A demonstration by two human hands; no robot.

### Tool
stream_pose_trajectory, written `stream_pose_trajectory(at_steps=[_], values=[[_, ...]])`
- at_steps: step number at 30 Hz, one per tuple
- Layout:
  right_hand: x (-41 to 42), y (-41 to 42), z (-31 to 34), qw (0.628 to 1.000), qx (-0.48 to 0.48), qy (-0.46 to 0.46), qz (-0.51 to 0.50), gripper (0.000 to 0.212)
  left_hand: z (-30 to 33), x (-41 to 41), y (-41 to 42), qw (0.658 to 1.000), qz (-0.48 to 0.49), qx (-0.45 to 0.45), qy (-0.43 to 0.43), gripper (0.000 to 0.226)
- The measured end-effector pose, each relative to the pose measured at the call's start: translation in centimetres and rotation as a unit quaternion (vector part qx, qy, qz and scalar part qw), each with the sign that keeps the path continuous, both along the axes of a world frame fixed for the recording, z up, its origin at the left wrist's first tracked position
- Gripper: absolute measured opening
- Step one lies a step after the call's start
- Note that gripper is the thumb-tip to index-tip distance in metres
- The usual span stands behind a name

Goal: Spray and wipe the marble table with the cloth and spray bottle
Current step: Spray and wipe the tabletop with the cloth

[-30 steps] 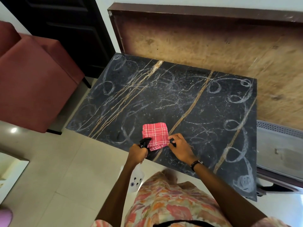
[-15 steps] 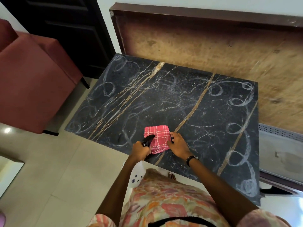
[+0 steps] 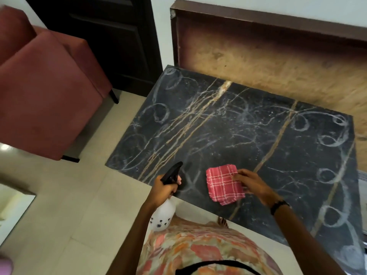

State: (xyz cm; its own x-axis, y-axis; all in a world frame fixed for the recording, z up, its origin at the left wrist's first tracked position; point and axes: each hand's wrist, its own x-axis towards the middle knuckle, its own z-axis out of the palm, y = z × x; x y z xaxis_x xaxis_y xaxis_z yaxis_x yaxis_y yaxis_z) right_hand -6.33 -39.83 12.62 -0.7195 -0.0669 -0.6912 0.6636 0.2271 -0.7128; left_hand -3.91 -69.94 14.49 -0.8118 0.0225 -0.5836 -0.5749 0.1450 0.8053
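The black marble table (image 3: 248, 135) has gold veins and white chalky loops all over it. A folded red checked cloth (image 3: 223, 184) lies near its front edge. My right hand (image 3: 251, 183) rests on the cloth's right side, its fingertips on the fabric. My left hand (image 3: 164, 189) grips the neck of a white spray bottle (image 3: 163, 213) with a black trigger head (image 3: 172, 173), held at the table's front edge with the nozzle over the marble, left of the cloth.
A red upholstered armchair (image 3: 43, 92) stands left of the table on the tiled floor (image 3: 65, 205). A brown wooden panel (image 3: 278, 62) leans against the wall behind the table. A dark door (image 3: 111, 36) is at the back left.
My left hand has pulled the spray bottle away from the cloth to the left, with the nozzle raised. The right hand stays on the cloth. The view has shifted left.
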Motion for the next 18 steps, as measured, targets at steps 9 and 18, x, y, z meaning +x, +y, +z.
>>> stream_pose_trajectory(at_steps=[9, 18], values=[[-5.3, -12.5, 3.6, 0.985, 0.065, 0.137, 0.083, 0.014, -0.9, -1.5, -13.5, 0.99, 0.115, -0.037, 0.072, 0.035], [-3.1, -25.8, -1.6, 0.707, 0.329, 0.505, 0.369, 0.032, 0.5, -1.8, -20.3, 0.975, 0.167, -0.077, 0.125, 0.062]])
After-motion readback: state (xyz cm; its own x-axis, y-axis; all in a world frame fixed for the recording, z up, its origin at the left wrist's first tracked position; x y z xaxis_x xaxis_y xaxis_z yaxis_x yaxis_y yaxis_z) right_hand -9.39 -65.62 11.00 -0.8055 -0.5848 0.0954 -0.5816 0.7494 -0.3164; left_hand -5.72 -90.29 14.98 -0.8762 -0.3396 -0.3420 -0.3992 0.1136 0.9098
